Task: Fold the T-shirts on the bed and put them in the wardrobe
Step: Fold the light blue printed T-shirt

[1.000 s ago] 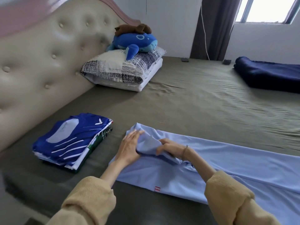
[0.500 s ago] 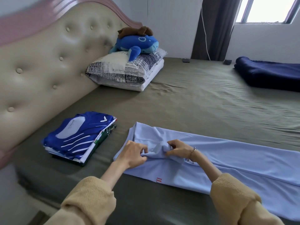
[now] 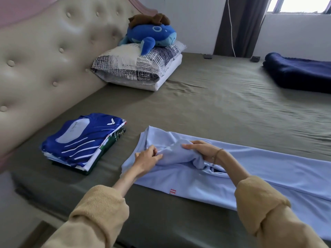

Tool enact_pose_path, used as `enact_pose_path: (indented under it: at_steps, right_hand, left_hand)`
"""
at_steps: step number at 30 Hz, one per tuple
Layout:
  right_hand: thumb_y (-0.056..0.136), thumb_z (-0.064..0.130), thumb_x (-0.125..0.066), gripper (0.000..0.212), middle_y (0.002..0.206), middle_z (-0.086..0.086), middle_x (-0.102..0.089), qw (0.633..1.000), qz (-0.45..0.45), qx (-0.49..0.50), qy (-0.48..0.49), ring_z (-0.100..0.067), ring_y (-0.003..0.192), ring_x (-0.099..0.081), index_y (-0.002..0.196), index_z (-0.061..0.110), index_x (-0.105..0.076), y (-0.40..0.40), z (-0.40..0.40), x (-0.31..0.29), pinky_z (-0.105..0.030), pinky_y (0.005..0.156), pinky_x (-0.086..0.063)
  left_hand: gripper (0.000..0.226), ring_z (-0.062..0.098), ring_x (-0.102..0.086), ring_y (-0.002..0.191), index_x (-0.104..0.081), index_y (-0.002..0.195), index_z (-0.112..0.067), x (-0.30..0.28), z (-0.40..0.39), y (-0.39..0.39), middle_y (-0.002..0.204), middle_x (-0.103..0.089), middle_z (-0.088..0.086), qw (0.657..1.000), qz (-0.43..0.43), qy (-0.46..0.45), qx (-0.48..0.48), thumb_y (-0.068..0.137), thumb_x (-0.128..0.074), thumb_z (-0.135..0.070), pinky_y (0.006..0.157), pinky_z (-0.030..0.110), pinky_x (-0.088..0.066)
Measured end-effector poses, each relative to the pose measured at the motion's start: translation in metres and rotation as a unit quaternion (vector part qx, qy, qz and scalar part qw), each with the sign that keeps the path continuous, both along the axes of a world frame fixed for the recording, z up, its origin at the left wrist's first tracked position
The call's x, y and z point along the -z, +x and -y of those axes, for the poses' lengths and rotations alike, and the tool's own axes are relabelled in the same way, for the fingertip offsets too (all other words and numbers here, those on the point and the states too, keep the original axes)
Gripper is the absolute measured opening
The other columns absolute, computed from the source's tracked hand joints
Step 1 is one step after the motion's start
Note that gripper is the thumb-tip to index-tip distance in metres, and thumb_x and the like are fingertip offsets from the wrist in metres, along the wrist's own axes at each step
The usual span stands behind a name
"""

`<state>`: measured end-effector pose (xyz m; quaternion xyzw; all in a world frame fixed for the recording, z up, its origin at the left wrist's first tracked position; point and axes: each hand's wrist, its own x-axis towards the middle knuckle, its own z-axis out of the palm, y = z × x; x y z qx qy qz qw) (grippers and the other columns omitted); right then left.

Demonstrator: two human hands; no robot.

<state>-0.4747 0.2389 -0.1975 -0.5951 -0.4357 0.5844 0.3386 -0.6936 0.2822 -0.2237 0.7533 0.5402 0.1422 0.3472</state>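
We are working on the light-blue shirt (image 3: 206, 178), which is lying along the near edge of the bed (image 3: 223, 104), already narrowed into a long strip. Our left hand (image 3: 146, 161) is pinching a bunched flap of cloth at the collar end, thumb and fingers closed on the fabric. Our right hand (image 3: 200, 151) is gripping the same raised fold from the other side, fingers curled into it — so both grips are holding shirt, neither is free.

Taking the shirt as our landmark: the folded pile (image 3: 84, 140) is sitting just past its collar end, toward the headboard (image 3: 44, 59), apart from it, with a dark-blue printed shirt on top. Beyond the shirt, far up the bed, the pillow (image 3: 136, 67) is carrying a blue plush (image 3: 152, 35). A navy blanket (image 3: 297, 74) is lying well beyond its other end, by the window wall.

We judge the step in hand to be tidying the sleeve or collar fold before folding the strip lengthwise. The next move probably calls for laying this bunched flap flat and smoothing it, then bringing one end over the other — keeping the edges aligned so the loose fabric does not slip. The wardrobe is not in view, so stowing is coming later.
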Motion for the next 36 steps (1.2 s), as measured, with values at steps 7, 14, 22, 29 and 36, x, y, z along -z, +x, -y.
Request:
enact_pose_path:
  at_steps: [7,14,22,29,36]
  right_hand:
    - [0.094,0.022,-0.055,0.019,0.095,0.001,-0.064,0.929,0.329,-0.006,0.171,-0.016,0.092,-0.055,0.107,0.013,-0.066,-0.004,-0.023,0.019,-0.019,0.073,-0.035]
    - [0.097,0.04,-0.043,0.028,0.108,0.001,-0.056,0.859,0.478,0.022,0.18,-0.021,0.106,-0.051,0.113,0.019,-0.053,-0.009,-0.028,0.044,-0.032,0.08,-0.036]
    - [0.102,0.042,-0.024,0.05,0.158,0.012,-0.008,0.801,0.557,-0.061,0.212,-0.003,0.145,-0.004,0.15,0.026,-0.019,-0.014,-0.018,0.047,-0.048,0.114,0.006]
    - [0.101,0.046,-0.017,0.057,0.158,0.009,0.012,0.81,0.552,-0.154,0.122,-0.006,0.145,0.011,0.151,0.028,0.004,-0.009,-0.006,0.049,-0.058,0.11,0.015]
    - [0.102,0.044,-0.016,0.055,0.158,0.007,0.012,0.827,0.546,-0.106,0.081,-0.006,0.145,0.012,0.15,0.028,0.005,0.033,0.029,0.04,-0.059,0.11,0.013]
  left_hand:
    - [0.014,0.024,-0.057,0.098,-0.044,0.092,-0.018,0.016,-0.01,0.001,0.098,-0.061,-0.002,0.993,0.089,0.069,-0.025,0.094,-0.044,-0.005,0.094,0.04,-0.04]
    - [0.033,0.017,-0.057,0.082,-0.054,0.074,-0.026,0.021,-0.012,0.004,0.093,-0.059,-0.008,0.975,-0.045,0.218,-0.009,0.085,-0.04,0.002,0.079,0.028,-0.021]
    - [0.043,0.008,-0.011,0.145,-0.033,0.143,-0.028,0.024,-0.004,0.024,0.158,-0.014,-0.007,0.941,-0.184,0.281,0.046,0.101,-0.028,-0.026,0.114,0.042,0.0]
    - [0.057,0.007,0.015,0.145,0.008,0.151,-0.027,0.026,0.005,0.043,0.159,0.013,-0.007,0.931,-0.272,0.185,0.157,0.102,-0.021,-0.026,0.109,0.053,0.02]
    - [0.054,0.007,0.013,0.145,0.008,0.151,-0.025,0.013,0.027,0.086,0.159,0.012,-0.003,0.94,-0.235,0.188,0.161,0.104,-0.018,-0.031,0.112,0.054,0.016]
